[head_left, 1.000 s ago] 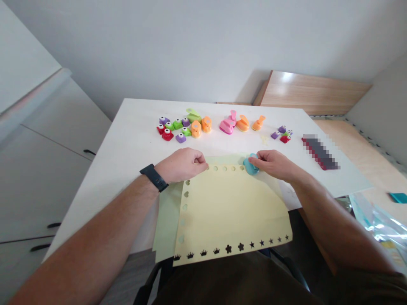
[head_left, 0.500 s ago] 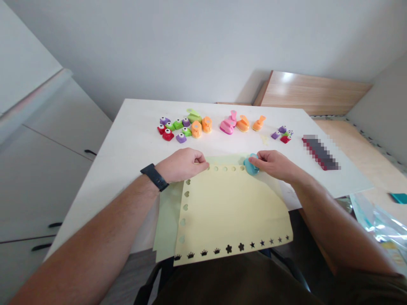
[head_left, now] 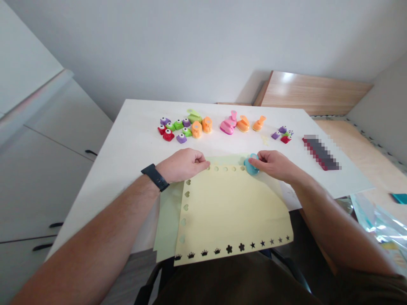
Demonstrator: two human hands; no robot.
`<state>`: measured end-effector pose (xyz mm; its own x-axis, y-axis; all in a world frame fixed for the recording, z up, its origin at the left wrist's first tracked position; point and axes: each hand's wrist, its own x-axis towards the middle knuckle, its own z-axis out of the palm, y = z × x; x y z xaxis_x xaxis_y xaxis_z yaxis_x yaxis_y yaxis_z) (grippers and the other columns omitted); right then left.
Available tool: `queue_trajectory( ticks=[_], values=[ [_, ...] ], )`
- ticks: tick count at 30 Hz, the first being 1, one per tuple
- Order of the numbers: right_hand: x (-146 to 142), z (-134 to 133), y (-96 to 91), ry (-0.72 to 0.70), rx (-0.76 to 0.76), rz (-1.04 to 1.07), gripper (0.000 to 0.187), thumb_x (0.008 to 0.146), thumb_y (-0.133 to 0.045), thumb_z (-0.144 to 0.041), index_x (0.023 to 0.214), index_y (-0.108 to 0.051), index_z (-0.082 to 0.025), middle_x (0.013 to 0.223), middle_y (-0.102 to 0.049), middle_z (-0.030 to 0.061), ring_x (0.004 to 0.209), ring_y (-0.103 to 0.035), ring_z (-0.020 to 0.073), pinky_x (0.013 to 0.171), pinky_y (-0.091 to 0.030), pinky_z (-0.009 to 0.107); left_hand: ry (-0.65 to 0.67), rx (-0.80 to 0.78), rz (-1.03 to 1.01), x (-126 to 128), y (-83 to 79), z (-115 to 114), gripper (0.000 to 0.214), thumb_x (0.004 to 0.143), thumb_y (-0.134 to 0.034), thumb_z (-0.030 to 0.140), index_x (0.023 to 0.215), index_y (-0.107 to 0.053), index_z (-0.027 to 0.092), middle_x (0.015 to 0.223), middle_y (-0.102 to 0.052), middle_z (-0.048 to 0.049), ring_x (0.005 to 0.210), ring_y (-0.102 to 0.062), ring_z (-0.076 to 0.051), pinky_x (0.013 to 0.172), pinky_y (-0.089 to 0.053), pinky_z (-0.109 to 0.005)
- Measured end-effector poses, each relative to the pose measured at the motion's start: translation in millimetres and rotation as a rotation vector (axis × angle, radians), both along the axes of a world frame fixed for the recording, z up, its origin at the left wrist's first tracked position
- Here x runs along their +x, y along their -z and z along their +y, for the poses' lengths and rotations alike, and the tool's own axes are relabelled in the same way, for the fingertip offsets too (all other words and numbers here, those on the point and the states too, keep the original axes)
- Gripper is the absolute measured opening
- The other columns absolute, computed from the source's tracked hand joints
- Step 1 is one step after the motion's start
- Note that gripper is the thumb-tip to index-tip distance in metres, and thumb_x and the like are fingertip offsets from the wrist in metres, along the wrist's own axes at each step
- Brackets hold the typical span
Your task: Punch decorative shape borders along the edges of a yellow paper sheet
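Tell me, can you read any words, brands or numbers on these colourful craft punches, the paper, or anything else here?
No words, brands or numbers can be read.
The blue craft punch and orange craft punch show no legible labels at this size.
The yellow paper carries only punched shapes: hearts, crowns, flowers and stars.
The red and dark object is too blurred to read.

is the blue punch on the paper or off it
On it: the blue punch sits on the yellow paper's far edge, just past the row of round holes, under the right hand.
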<state>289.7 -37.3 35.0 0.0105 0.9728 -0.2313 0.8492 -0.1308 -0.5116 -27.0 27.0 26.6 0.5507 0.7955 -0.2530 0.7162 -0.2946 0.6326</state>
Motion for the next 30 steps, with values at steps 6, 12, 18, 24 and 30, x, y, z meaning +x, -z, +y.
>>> queue_trajectory(
  ticks=[6,12,18,24,30],
  values=[
    [3.6,2.9,5.5,0.036,0.036,0.023,0.052,0.087,-0.056,-0.069,0.067,-0.052,-0.021,0.062,-0.047,-0.0023,0.059,-0.04,0.0123,0.053,-0.029,0.029,0.017,0.008,-0.011,-1.5,1.1,-0.1,0.034,0.086,-0.059,0.053,0.083,-0.072,0.022,0.075,-0.073,-0.0013,0.067,-0.062,-0.017,0.061,-0.039,-0.028],
    [9.1,9.6,9.0,0.081,0.095,0.065,0.054,0.087,-0.055,-0.071,0.066,-0.049,-0.021,0.06,-0.044,-0.0031,0.057,-0.038,0.0119,0.052,-0.027,0.029,0.028,0.012,-0.008,-1.3,0.3,-0.7,0.033,0.086,-0.058,0.052,0.084,-0.072,0.021,0.076,-0.073,-0.0015,0.069,-0.063,-0.018,0.061,-0.039,-0.028],
    [18.4,24.3,10.0,0.152,0.189,0.066,0.053,0.086,-0.057,-0.07,0.067,-0.052,-0.022,0.059,-0.048,-0.0024,0.056,-0.038,0.012,0.052,-0.028,0.029,0.048,0.003,-0.01,-1.1,-2.0,-0.9,0.032,0.085,-0.059,0.051,0.083,-0.072,0.021,0.076,-0.073,-0.0009,0.067,-0.061,-0.016,0.061,-0.039,-0.027],
    [31.3,40.7,16.0,0.259,0.222,0.042,0.052,0.086,-0.057,-0.069,0.068,-0.057,-0.021,0.061,-0.057,0.0008,0.055,-0.044,0.0131,0.052,-0.031,0.03,0.1,-0.006,-0.017,-3.0,-1.3,-0.9,0.032,0.084,-0.061,0.051,0.082,-0.073,0.022,0.076,-0.073,-0.0008,0.068,-0.061,-0.016,0.062,-0.039,-0.027],
    [33.5,53.9,23.0,0.322,0.163,0.078,0.051,0.086,-0.058,-0.068,0.068,-0.058,-0.02,0.06,-0.06,0.0024,0.053,-0.047,0.0135,0.051,-0.031,0.03,0.173,-0.018,-0.007,-4.6,-0.3,1.2,0.033,0.083,-0.061,0.051,0.083,-0.075,0.022,0.077,-0.074,-0.0012,0.07,-0.062,-0.017,0.062,-0.038,-0.026]
  ],
)
